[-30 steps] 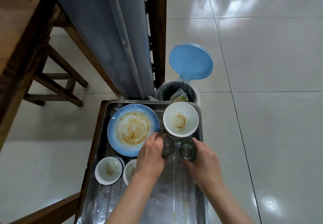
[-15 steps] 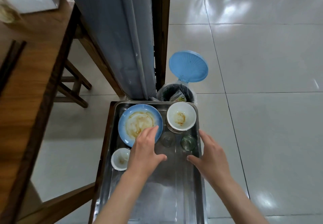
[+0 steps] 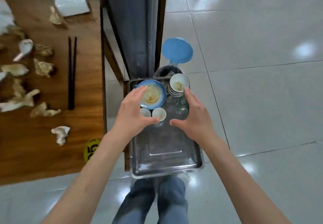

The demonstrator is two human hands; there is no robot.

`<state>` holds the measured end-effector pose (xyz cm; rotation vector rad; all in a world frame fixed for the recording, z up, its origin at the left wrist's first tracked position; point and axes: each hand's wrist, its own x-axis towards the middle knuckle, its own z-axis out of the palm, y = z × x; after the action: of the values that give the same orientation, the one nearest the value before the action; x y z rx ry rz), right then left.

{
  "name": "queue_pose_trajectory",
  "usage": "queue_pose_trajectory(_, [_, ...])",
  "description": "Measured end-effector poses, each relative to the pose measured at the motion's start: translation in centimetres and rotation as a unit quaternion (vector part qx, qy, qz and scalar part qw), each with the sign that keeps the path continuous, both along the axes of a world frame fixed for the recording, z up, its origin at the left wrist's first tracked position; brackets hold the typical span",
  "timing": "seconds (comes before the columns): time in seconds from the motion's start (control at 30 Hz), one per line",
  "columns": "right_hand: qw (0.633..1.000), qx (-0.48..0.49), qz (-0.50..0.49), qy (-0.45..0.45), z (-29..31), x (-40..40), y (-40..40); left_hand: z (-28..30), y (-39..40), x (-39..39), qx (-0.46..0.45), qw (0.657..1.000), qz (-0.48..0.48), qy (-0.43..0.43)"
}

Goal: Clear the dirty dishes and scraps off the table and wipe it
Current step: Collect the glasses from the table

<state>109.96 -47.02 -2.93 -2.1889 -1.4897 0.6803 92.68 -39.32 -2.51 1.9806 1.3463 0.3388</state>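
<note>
**Dirty dishes on the tray, scraps left on the surface**

Dirty dishes sit at the far end of the long steel tray (image 3: pixel 166 155): a blue-rimmed stained plate (image 3: pixel 152 94), a stack of white bowls (image 3: pixel 179 85), two small white cups (image 3: pixel 153 114) and some clear glasses (image 3: pixel 180 106). The left hand (image 3: pixel 132 113) and right hand (image 3: pixel 196 117) hover above them, fingers straight and spread, thumbs towards each other, gripping nothing.

Judging by this, the dishes are loaded and the scraps come next. On the brown wooden surface (image 3: pixel 52 136) to the left lie crumpled paper napkins (image 3: pixel 60 134), a pair of black chopsticks (image 3: pixel 72 73) and a white ceramic spoon (image 3: pixel 24 48). Doing it well means lifting the chopsticks and spoon first, then gathering the napkins inward, away from the edge.

The open black bin with its blue lid (image 3: pixel 177 51) stands just beyond the tray's far end. The near half of the tray is bare, and the tiled floor to the right is open.
</note>
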Motion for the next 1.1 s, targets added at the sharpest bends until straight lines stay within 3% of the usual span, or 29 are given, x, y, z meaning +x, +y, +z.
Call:
queue_pose_trajectory(0.3, [0.995,0.057,0.074,0.017,9.3,-9.1,-4.6,10.5,-6.2,-11.3,0.061,0.996,0.053,-0.023])
queue_pose_trajectory(0.7, [0.980,0.078,0.185,-0.016,14.9,-23.5,-9.0,16.9,-15.0,-28.4,0.123,0.975,0.184,-0.029])
queue_pose_trajectory(1.1, [0.959,0.110,0.256,-0.050,19.5,-44.2,0.1,21.6,-11.0,-50.8,0.156,0.942,0.293,-0.045])
